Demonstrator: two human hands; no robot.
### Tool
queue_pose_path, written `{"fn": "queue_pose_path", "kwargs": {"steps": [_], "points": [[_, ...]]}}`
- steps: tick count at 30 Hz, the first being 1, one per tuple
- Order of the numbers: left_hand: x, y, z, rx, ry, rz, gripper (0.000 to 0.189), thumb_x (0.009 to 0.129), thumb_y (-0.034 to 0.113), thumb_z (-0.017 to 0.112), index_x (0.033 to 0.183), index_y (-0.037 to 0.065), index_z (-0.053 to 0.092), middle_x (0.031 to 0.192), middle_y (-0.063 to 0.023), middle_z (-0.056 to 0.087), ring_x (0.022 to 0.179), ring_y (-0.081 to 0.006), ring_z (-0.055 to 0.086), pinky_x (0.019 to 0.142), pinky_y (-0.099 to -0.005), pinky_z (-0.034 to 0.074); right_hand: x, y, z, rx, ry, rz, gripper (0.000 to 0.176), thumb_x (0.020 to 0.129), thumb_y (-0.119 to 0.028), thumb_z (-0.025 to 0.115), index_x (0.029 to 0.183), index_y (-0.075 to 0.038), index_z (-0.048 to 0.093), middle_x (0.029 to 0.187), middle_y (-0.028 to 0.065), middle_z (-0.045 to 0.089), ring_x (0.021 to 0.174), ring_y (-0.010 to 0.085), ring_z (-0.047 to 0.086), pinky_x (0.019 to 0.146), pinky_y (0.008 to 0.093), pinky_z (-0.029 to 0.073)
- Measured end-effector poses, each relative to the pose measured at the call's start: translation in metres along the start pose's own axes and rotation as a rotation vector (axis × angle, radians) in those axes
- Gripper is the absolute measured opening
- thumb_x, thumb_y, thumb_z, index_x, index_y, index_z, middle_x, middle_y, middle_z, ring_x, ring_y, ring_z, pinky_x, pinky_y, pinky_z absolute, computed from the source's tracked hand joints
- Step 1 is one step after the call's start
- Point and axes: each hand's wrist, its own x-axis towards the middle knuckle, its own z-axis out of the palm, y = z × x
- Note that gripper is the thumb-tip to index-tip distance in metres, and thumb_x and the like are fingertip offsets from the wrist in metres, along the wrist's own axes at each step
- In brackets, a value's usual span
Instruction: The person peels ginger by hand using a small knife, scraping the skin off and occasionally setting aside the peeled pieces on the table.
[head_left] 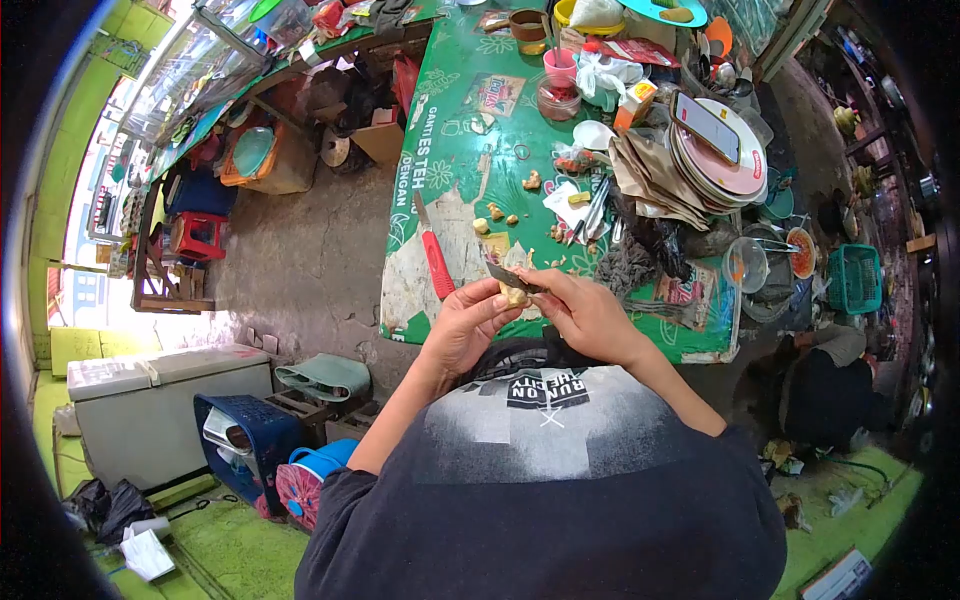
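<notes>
At the near edge of the table, my left hand (470, 322) pinches a pale, partly peeled piece of ginger (514, 295). My right hand (575, 308) grips a small knife (508, 277) whose dark blade lies against the ginger; its handle is hidden in my fingers. A second knife with a red handle (436, 262) rests on the table to the left, blade pointing away. Peeled yellow pieces (481, 226) and a knobby brown ginger root (532, 181) lie beyond my hands, with scraps scattered around them.
Stacked plates (735, 180) carry a phone (706, 128) at the right of the green-covered table (455, 150). Brown paper (650, 180), spoons and a jar (558, 97) crowd that side. Another person (830, 385) crouches at the right, beside a green basket (855, 280).
</notes>
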Motion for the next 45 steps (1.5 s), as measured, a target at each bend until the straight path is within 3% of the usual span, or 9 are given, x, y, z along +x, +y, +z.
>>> {"fn": "queue_pose_path", "kwargs": {"steps": [4, 11, 14, 19, 22, 26, 27, 37, 45], "points": [[0.001, 0.001, 0.001, 0.024, 0.037, 0.013, 0.03, 0.09, 0.005, 0.064, 0.12, -0.002, 0.061, 0.114, -0.0102, 0.066, 0.106, -0.0187, 0.063, 0.095, -0.0329, 0.051, 0.001, -0.006, -0.004, 0.162, -0.047, 0.091, 0.037, 0.096, -0.015, 0.055, 0.133, -0.014, 0.053, 0.101, 0.0145, 0.065, 0.088, 0.0347, 0.065, 0.074, 0.0411, 0.05], [0.0, -0.003, -0.002, 0.043, 0.032, 0.009, 0.031, 0.09, 0.005, 0.064, 0.12, -0.002, 0.061, 0.114, -0.0103, 0.066, 0.105, -0.0182, 0.064, 0.094, -0.0321, 0.052, 0.0, 0.008, 0.001, 0.069, -0.025, 0.065, 0.032, 0.095, -0.019, 0.055, 0.127, -0.015, 0.055, 0.098, 0.0145, 0.065, 0.085, 0.0351, 0.064, 0.07, 0.0424, 0.05], [0.002, -0.003, -0.004, 0.076, 0.028, 0.012, 0.032, 0.09, 0.007, 0.064, 0.121, -0.001, 0.06, 0.115, -0.0112, 0.066, 0.106, -0.0213, 0.065, 0.095, -0.0346, 0.052, 0.001, 0.013, 0.002, 0.091, 0.021, 0.011, 0.033, 0.095, -0.018, 0.056, 0.128, -0.014, 0.055, 0.092, 0.0135, 0.064, 0.08, 0.0311, 0.064, 0.07, 0.0388, 0.05], [0.003, 0.0, -0.003, 0.122, 0.046, -0.016, 0.042, 0.091, 0.005, 0.061, 0.133, 0.002, 0.054, 0.118, -0.0098, 0.064, 0.106, -0.0185, 0.064, 0.093, -0.0321, 0.052, 0.001, 0.025, 0.007, 0.733, -0.06, 0.246, 0.034, 0.099, -0.013, 0.052, 0.133, -0.008, 0.051, 0.084, 0.0027, 0.057, 0.078, 0.0088, 0.055, 0.073, 0.0255, 0.045], [0.008, -0.002, 0.0, 0.072, 0.057, 0.095, 0.049, 0.092, 0.004, 0.06, 0.139, 0.005, 0.048, 0.12, -0.0078, 0.062, 0.107, -0.0183, 0.063, 0.093, -0.0307, 0.051, 0.0, 0.02, 0.005, 0.59, -0.027, 0.222, 0.036, 0.099, -0.014, 0.054, 0.134, -0.01, 0.049, 0.081, 0.0073, 0.059, 0.076, 0.0081, 0.056, 0.067, 0.0266, 0.047], [0.011, -0.005, -0.003, 0.049, 0.098, 0.148, 0.05, 0.093, 0.004, 0.059, 0.141, 0.007, 0.046, 0.121, -0.0061, 0.062, 0.107, -0.0145, 0.062, 0.094, -0.0285, 0.05, -0.005, -0.002, 0.003, 0.169, -0.099, 0.161, 0.044, 0.097, -0.02, 0.055, 0.14, -0.015, 0.045, 0.1, 0.0139, 0.067, 0.079, 0.0271, 0.066, 0.069, 0.0365, 0.05], [0.012, -0.005, -0.003, 0.045, 0.098, 0.151, 0.05, 0.093, 0.004, 0.059, 0.141, 0.007, 0.046, 0.121, -0.0061, 0.062, 0.107, -0.0145, 0.062, 0.094, -0.0285, 0.05, -0.004, -0.005, 0.003, 0.143, -0.106, 0.162, 0.045, 0.096, -0.021, 0.055, 0.14, -0.018, 0.046, 0.113, 0.0146, 0.065, 0.088, 0.0351, 0.065, 0.073, 0.0405, 0.051], [0.012, -0.003, -0.004, 0.173, 0.123, 0.188, 0.046, 0.092, 0.003, 0.059, 0.137, 0.004, 0.048, 0.117, -0.006, 0.062, 0.103, -0.0122, 0.061, 0.092, -0.0278, 0.05, -0.003, -0.005, 0.007, 0.008, -0.056, 0.052, 0.045, 0.096, -0.02, 0.054, 0.14, -0.016, 0.047, 0.121, 0.0145, 0.063, 0.092, 0.0339, 0.065, 0.077, 0.0408, 0.052], [0.013, 0.0, 0.0, 0.2, 0.121, 0.151, 0.046, 0.09, -0.001, 0.058, 0.135, 0.002, 0.049, 0.114, -0.0065, 0.063, 0.1, -0.0119, 0.061, 0.09, -0.0268, 0.05, -0.003, -0.007, 0.007, -0.021, -0.023, 0.079, 0.037, 0.095, -0.02, 0.055, 0.131, -0.015, 0.049, 0.104, 0.0135, 0.066, 0.087, 0.0342, 0.065, 0.071, 0.0437, 0.051]]}}
